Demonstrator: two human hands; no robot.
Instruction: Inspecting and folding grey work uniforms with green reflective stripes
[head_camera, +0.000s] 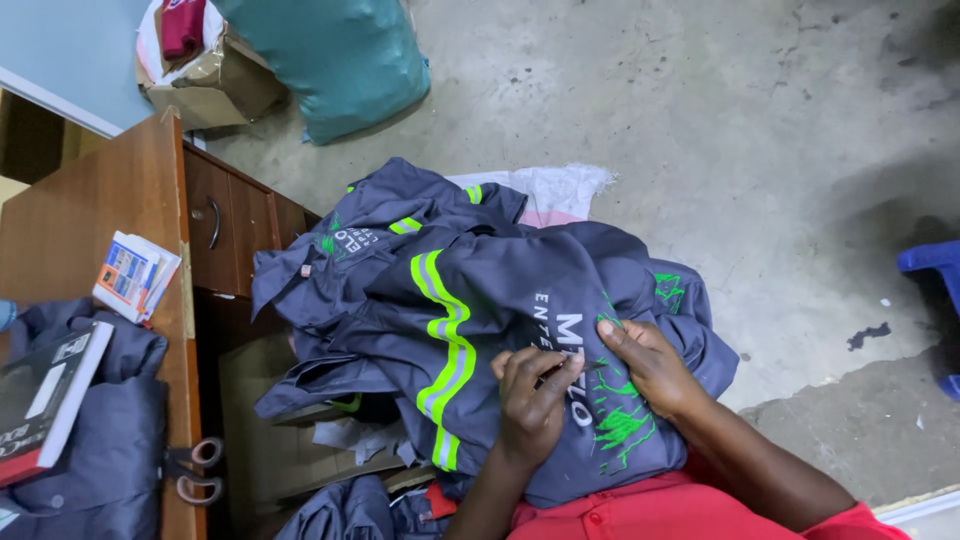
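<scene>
Pinching dark grey jacket (480, 330) fabric in both grips on the lap pile, left hand (530, 405) closed on cloth beside the white lettering, right hand (650, 365) just beside it on green embroidery, reflective stripe (448, 350) running lengthwise to their left.

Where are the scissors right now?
The scissors hang over the wooden desk edge at lower left, beside folded navy fabric.

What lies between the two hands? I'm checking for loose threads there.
In the head view, only the jacket: a strip of dark cloth with white lettering and green stitching separates the left hand from the right hand.
</scene>
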